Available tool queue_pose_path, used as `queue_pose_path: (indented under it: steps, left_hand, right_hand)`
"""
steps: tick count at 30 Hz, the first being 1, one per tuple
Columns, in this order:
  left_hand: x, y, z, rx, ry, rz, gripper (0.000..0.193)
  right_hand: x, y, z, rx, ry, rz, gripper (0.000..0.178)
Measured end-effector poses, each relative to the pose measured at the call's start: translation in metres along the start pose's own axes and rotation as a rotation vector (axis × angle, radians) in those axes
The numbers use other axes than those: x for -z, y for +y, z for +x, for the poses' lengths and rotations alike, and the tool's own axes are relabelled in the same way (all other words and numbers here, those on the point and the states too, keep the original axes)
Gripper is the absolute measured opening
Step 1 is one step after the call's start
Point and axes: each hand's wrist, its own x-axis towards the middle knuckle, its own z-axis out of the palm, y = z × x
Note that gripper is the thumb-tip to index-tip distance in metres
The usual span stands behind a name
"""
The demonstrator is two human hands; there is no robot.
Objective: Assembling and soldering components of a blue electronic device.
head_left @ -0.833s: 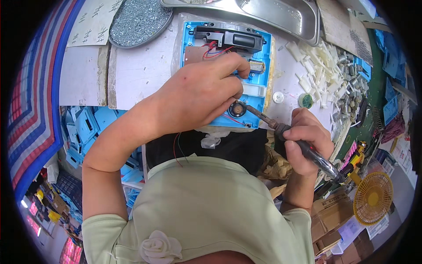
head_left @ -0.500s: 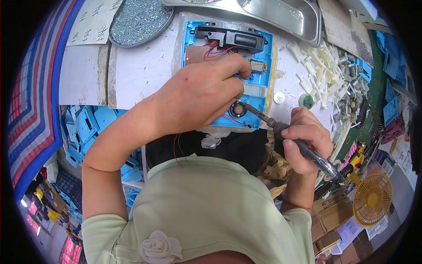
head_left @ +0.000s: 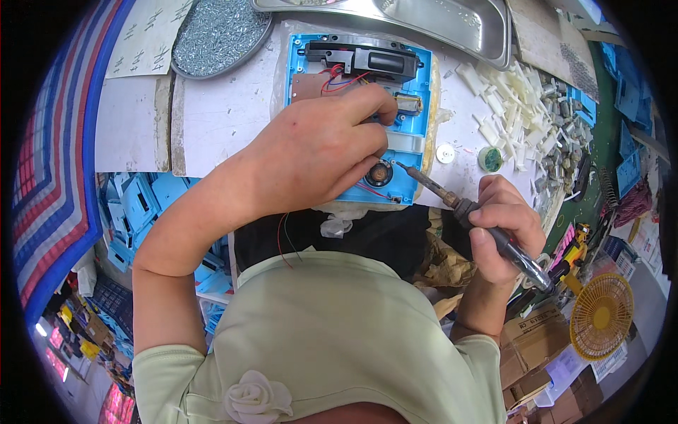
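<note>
A blue plastic housing lies on the bench in front of me. It holds a long black module, a brown board with red and blue wires, a small metal motor and a round black speaker. My left hand reaches over the housing, fingers bent and closed between motor and speaker; whatever they grip is hidden beneath them. In my right hand is a soldering iron, held by its dark handle. Its tip points at the housing just right of the speaker, apart from it.
Metal screws fill a round dish at the back left. Behind the housing stands a steel tray. To the right are white plastic pieces, a small green-filled tin and a white disc. A yellow fan stands lower right.
The soldering iron has drawn back to the right with my right hand, its tip leaving the speaker's edge. My left hand keeps its place over the housing.
</note>
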Motion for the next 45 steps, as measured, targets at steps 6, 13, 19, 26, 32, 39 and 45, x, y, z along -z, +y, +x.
queue_pose_path:
  steps: [6,13,19,26,32,39,45]
  left_hand:
    - [-0.0012,0.0027,0.0009,0.01,-0.003,0.002,0.017]
    - [-0.0031,0.0001,0.0014,-0.009,0.006,0.013,0.017]
    - [-0.0009,0.0039,0.0031,0.005,0.003,0.003,0.018]
    - [-0.0015,0.0016,0.0024,-0.004,-0.014,0.003,0.019]
    - [0.0006,0.0006,0.0032,-0.031,-0.028,0.011,0.023]
    - [0.002,0.0028,0.003,-0.015,-0.067,0.037,0.024]
    - [0.0021,0.0028,0.004,-0.046,-0.061,0.064,0.024]
  right_hand:
    - [-0.0015,0.0004,0.0001,-0.002,-0.01,0.0,0.018]
    - [-0.0004,0.0021,-0.0001,-0.012,-0.017,0.017,0.019]
    - [-0.0014,0.0025,-0.0002,-0.019,-0.005,0.016,0.018]
    - [-0.0033,0.0013,0.0016,-0.05,-0.017,-0.003,0.019]
    - [-0.0053,0.004,0.0028,-0.042,-0.034,-0.022,0.018]
    - [-0.0059,0.0005,0.0052,-0.085,-0.044,-0.035,0.018]
    - [-0.0039,-0.0022,0.0016,-0.109,-0.027,-0.028,0.02]
